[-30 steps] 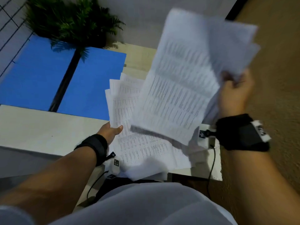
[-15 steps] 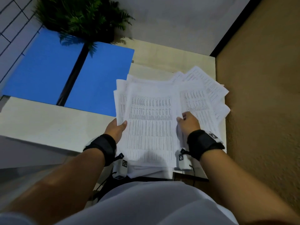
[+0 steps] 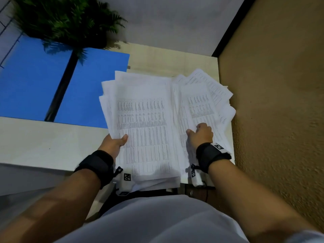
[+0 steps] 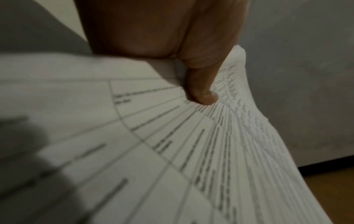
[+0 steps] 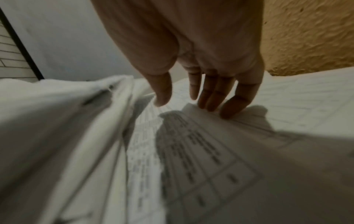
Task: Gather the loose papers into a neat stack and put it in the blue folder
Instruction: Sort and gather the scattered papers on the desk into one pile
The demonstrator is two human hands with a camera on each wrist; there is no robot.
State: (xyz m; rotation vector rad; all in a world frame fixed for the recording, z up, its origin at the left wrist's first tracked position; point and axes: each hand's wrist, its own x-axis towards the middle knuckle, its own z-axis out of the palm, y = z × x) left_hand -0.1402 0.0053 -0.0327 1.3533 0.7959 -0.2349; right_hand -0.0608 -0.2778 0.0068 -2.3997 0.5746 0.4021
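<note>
At the far left of your table [image 3: 43, 146] the blue folder [image 3: 31, 81] lies open and flat, its two blue leaves split by a dark spine, with the fronds of a green plant [image 3: 66, 21] hanging over its far edge. The folder's right leaf runs under the left edge of the paper pile.

Your left hand [image 3: 114, 144] grips the near left edge of a thick, uneven stack of printed sheets [image 3: 143, 123]. In the left wrist view your thumb [image 4: 203, 94] presses down on the top page while the sheets bend and fan away beneath it; your fingers are hidden under the stack, so you are pinching it between thumb and fingers. The sheet edges are ragged, stepping out at the far left corner.

To the right of that stack, a second spread of loose sheets [image 3: 210, 95] fans out toward the right edge of the table, overlapping one another at different angles. Your right hand [image 3: 201, 134] rests on these. In the right wrist view your fingers [image 5: 214, 97] are nearly straight and close together, tips touching the top page, with your thumb held apart to the left; nothing is clasped in that hand.

Beyond the table's right edge is tan carpet [image 3: 280, 102].
</note>
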